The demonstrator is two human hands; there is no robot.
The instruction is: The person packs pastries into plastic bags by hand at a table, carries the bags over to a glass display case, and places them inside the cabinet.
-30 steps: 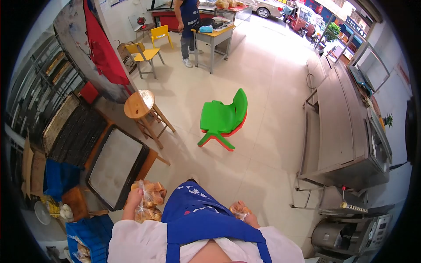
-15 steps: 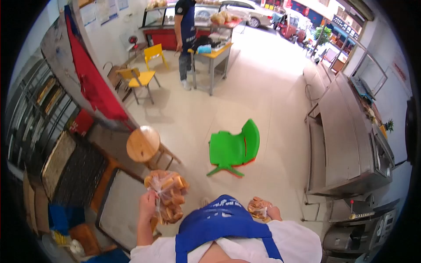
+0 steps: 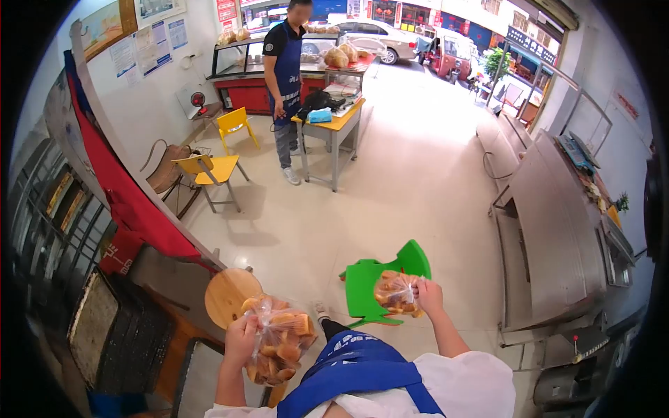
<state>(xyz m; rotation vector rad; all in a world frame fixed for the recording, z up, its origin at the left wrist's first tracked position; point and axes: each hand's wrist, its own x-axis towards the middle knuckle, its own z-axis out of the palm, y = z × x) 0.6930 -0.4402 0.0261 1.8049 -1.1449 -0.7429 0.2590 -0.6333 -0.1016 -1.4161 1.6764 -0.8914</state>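
Note:
My left hand (image 3: 241,339) is closed on the gathered neck of a clear plastic bag of bread pieces (image 3: 282,348), which hangs in front of the wooden stool (image 3: 226,296). A smaller clear bag of bread (image 3: 396,292) hangs from my right hand (image 3: 428,295), its fingers pinched round the bag's neck. That smaller bag overlaps the green plastic chair (image 3: 362,282) in view; whether it touches the chair I cannot tell. Both bags show browned, golden pieces through the plastic.
Ahead, a person in a blue apron (image 3: 286,76) stands beside a yellow-topped table (image 3: 341,120). Yellow chairs (image 3: 221,169) stand at the left, near a red cloth (image 3: 132,202). A metal counter (image 3: 554,230) lines the right side. Dark baking trays (image 3: 132,334) are at lower left.
My right hand has lifted its bag from beside my apron to in front of the green chair. The left bag is turned and slightly lower. My view has tilted up, and the stool and chair appear nearer.

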